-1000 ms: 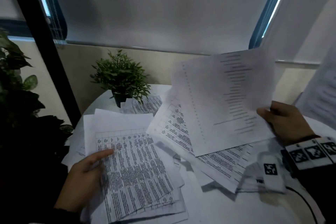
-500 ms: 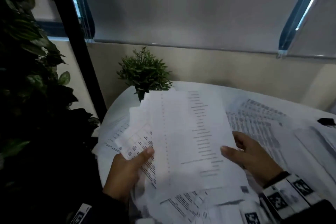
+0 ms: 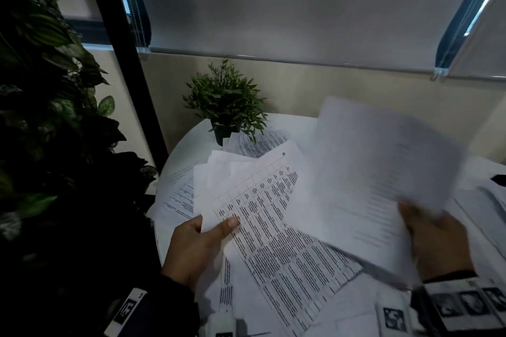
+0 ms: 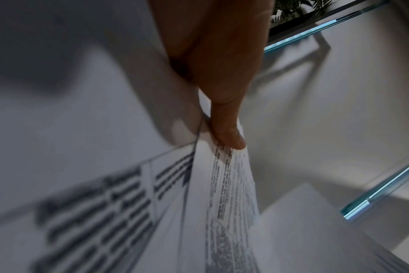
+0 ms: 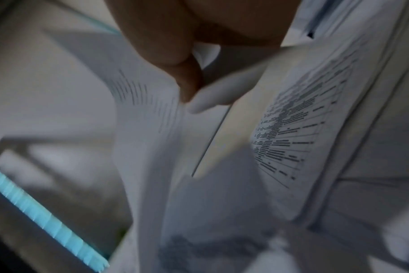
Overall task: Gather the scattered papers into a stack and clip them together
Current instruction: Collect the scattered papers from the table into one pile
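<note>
A fanned bundle of white printed sheets with table grids [image 3: 262, 216] is gripped at its near left corner by the left hand [image 3: 197, 249], the thumb [image 4: 229, 129] pressed on top of the sheets and the remaining fingers hidden beneath. A blurred single white sheet with faint lines of text [image 3: 377, 180] is pinched at its near right edge by the right hand [image 3: 438, 241] and is held tilted above the bundle, its left part overlapping the bundle's right side. Both are raised over a round white table [image 3: 191, 142], on which further loose printed sheets [image 3: 178, 200] are spread. A small green potted plant in a dark pot [image 3: 224, 104] is seen beyond the bundle, at the table's far edge; a bare strip of tabletop lies left of the plant.
</note>
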A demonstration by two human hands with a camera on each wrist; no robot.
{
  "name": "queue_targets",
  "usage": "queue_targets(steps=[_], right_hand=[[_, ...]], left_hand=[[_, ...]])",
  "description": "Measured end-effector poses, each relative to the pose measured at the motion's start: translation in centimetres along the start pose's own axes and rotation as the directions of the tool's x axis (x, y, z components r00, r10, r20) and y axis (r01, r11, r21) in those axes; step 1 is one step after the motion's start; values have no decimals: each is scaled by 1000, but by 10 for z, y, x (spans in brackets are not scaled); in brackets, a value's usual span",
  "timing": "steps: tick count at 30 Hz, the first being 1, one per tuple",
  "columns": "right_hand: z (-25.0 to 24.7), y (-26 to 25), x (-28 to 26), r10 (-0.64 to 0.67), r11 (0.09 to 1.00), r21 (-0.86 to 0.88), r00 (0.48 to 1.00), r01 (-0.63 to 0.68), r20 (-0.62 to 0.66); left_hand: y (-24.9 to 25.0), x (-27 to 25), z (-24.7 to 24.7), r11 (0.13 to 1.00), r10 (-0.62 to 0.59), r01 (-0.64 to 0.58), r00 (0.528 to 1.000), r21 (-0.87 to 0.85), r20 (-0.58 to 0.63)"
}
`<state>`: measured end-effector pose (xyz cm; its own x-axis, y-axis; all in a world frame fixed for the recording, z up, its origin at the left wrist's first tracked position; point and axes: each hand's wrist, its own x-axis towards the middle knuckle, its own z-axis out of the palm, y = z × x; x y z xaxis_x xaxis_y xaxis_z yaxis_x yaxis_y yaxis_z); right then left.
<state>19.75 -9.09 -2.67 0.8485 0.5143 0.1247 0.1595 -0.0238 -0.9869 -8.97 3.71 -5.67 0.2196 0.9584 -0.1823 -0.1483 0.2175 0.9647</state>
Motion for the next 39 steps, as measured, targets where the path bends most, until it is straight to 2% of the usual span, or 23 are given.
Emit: queue_targets(steps=[2,3,4,7,9,11,12,14,16,18,20,22,24,27,31,33,35,37,39], right_hand=[[-6,-4,5,5,982,188,999,-13,44],[-8,-4,9,-24,983,183,993,2,119],[-6,-4,13,-30,992,125,977,4,213],[10,2,17,-7,997,-69,886,44,465],[26,9,17,20,994,-100,811,48,584],[38,19,18,100,991,-131,755,-19,648],[43,24,22,154,985,-163,744,-62,650],[51,34,27,281,959,-200,741,-199,609],[55,41,29,317,945,-257,770,-204,554],[55,38,30,287,940,-309,821,-143,494],[53,30,29,258,951,-272,864,-148,431],[50,20,27,257,963,-184,884,-198,391],[47,15,25,250,966,-49,873,-253,418],[45,23,27,251,950,70,879,-304,405],[44,28,31,247,957,90,935,-277,256],[41,36,35,208,977,2,958,-212,199],[38,39,35,176,983,-78,966,-164,191],[36,34,31,171,984,-78,961,-157,219],[37,28,24,181,982,-17,910,-189,373]], left_hand=[[0,1,-2,1000,-10,10,1000,-10,10],[-1,2,-2,1000,-10,10,1000,-12,22],[0,1,-2,1000,-9,9,999,-11,35],[1,0,1,1000,3,-2,995,-11,95],[2,-2,1,999,22,-17,991,-39,129],[2,-1,1,998,51,-44,989,-50,141],[3,-2,2,996,69,-61,989,-64,134],[1,0,4,992,90,-80,990,-93,111],[0,0,6,993,102,-94,988,-69,114],[0,-1,9,994,108,-105,984,-25,142],[0,-3,10,996,93,-90,980,-27,178],[0,-6,10,998,57,-50,975,-38,216],[-4,-5,7,1000,28,-24,973,-21,231],[-8,-1,3,996,23,-44,967,79,255],[-7,0,3,994,52,-71,974,84,219],[-9,2,2,993,75,-91,979,80,188],[-9,5,0,989,110,-123,983,86,147],[-8,7,-2,985,145,-154,983,75,113],[-4,5,0,983,177,-181,980,30,89]])
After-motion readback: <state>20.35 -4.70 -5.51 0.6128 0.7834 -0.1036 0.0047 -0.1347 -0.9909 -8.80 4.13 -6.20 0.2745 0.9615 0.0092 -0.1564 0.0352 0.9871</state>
